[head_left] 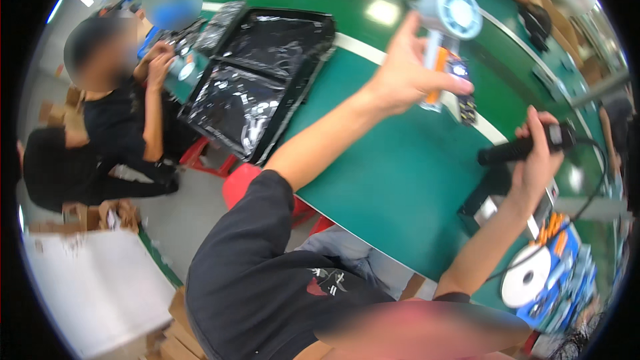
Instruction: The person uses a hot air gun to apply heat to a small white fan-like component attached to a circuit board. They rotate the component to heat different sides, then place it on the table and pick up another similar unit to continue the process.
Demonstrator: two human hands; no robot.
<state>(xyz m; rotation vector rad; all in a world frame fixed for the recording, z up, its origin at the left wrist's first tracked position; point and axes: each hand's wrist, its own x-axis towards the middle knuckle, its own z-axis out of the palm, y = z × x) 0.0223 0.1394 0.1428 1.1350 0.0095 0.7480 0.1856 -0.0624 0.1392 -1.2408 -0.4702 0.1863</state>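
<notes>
My left hand (407,70) is raised over the green bench, its fingers wrapped round a partly open handheld fan (460,13). The fan has a round light-blue head. Below it, an orange battery (437,73) and a small dark circuit board (465,97) are exposed in the handle. In my right hand (541,157) is a black electric screwdriver (517,151), held nearly level, with its tip pointing left toward the bench. A black cable (597,153) runs from its back end. The screwdriver and the fan are apart.
A black-lined tray (243,103) lies on the left of the green bench (380,180). Beside my right forearm are a black box (483,200), a white reel (527,277) and a blue bin of light-blue parts (567,280). Co-workers sit at the left and far right.
</notes>
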